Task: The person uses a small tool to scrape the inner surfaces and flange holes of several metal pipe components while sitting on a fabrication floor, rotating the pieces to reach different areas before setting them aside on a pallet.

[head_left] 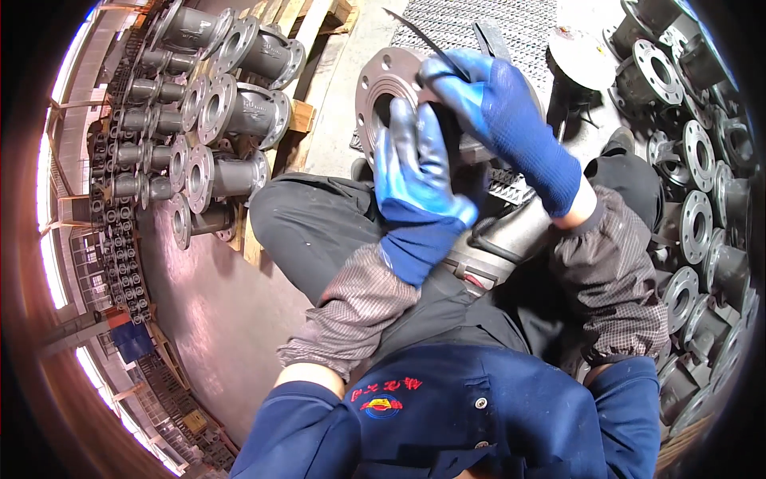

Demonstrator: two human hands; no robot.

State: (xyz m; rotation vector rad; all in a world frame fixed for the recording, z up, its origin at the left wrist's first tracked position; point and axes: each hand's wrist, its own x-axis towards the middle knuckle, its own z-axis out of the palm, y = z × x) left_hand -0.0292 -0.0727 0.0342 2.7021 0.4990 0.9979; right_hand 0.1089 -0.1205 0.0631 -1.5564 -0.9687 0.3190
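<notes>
A brownish flanged metal casting (369,100) stands upright in front of my knees, its ring face with bolt holes turned partly towards me. My gloved left hand (415,168) lies against this face near the bore, its fingers stretched out. At the casting's upper right, my gloved right hand (479,92) is closed around a thin, dark, slightly curved strip-like tool (411,28). The tool's narrow tip sticks out to the upper left, above the flange. Both hands hide much of the casting's middle, and the tool's other end is hidden.
Grey flanged castings (239,110) stand in rows on a wooden pallet (302,116) to the left. More castings (694,227) are piled close on my right. A round pale-topped stool (581,57) stands ahead right, beside a patterned metal mat (523,24).
</notes>
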